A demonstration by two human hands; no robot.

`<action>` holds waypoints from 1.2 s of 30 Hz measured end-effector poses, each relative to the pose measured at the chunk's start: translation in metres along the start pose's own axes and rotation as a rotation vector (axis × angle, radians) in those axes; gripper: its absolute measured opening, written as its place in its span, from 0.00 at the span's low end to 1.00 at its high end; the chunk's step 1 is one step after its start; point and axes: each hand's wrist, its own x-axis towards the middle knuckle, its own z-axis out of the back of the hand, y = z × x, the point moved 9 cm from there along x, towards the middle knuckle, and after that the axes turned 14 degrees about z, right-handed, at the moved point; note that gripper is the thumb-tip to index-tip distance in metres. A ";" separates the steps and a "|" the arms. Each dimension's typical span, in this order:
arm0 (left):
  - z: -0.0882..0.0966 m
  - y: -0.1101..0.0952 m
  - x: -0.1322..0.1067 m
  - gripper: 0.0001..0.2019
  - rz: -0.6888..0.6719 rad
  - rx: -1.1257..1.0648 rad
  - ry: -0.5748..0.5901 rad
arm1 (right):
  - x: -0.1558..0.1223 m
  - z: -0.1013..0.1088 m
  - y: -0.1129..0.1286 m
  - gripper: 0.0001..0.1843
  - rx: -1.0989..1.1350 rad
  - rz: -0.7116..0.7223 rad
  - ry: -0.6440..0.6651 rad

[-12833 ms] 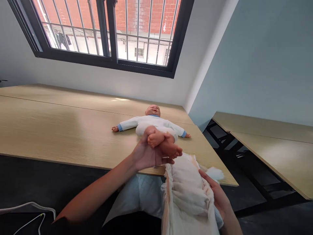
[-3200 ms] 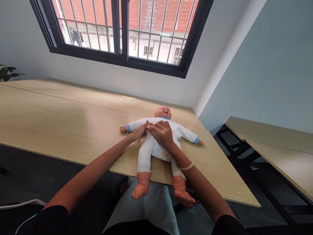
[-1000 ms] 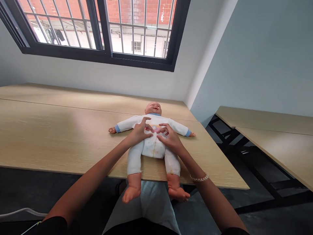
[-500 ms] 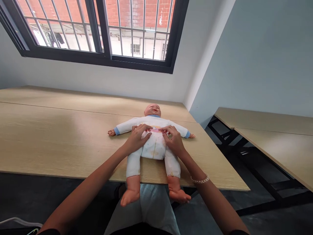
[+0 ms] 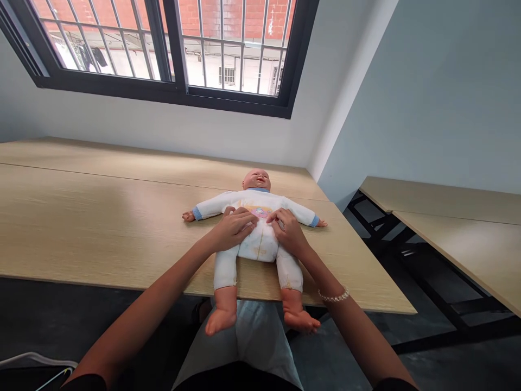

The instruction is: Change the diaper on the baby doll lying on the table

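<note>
A baby doll (image 5: 260, 202) in a white suit with blue cuffs lies on its back, its feet past the table's near edge. Around its hips sits a white diaper (image 5: 259, 247) with a yellow line down the front. My left hand (image 5: 234, 227) is at the diaper's waist on the left, fingers and thumb drawn together on its upper edge. At the other side of the waist, my right hand (image 5: 287, 229) has its fingers bent in a pinch on the diaper's edge. Both hands partly hide the waistband and what lies under the fingertips.
The doll lies on a light wood table (image 5: 101, 228) below a barred window (image 5: 171, 49). A second table (image 5: 468, 233) with black legs stands to the right, across a gap. At the lower left is a white cable (image 5: 36, 357).
My left thumb has moved in from the diaper's front toward the fingers. Both hands stay at the waist, and more of the suit's print shows. The view has shifted slightly.
</note>
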 end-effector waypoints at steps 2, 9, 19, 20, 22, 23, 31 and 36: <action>-0.001 0.001 0.001 0.12 0.001 -0.002 0.017 | 0.000 0.000 0.001 0.13 -0.005 0.004 -0.005; -0.001 -0.002 0.001 0.13 -0.031 -0.030 -0.011 | 0.000 -0.003 0.001 0.12 -0.001 0.009 0.022; 0.006 0.010 0.003 0.13 0.132 -0.026 -0.126 | 0.001 -0.004 0.003 0.13 -0.008 0.009 0.036; 0.005 0.010 0.003 0.13 0.124 -0.028 -0.111 | 0.001 -0.005 0.003 0.13 -0.008 0.010 0.042; 0.004 0.008 0.003 0.13 0.115 -0.040 -0.094 | 0.001 -0.005 0.003 0.13 -0.011 0.007 0.056; 0.004 0.008 0.002 0.12 0.115 -0.047 -0.095 | 0.001 -0.006 0.002 0.12 -0.013 0.001 0.059; 0.002 0.013 0.002 0.11 0.144 -0.061 -0.082 | -0.001 -0.006 0.001 0.15 -0.020 -0.007 0.052; 0.004 0.011 0.002 0.10 0.123 -0.093 -0.091 | 0.001 -0.004 0.003 0.13 0.019 -0.001 0.038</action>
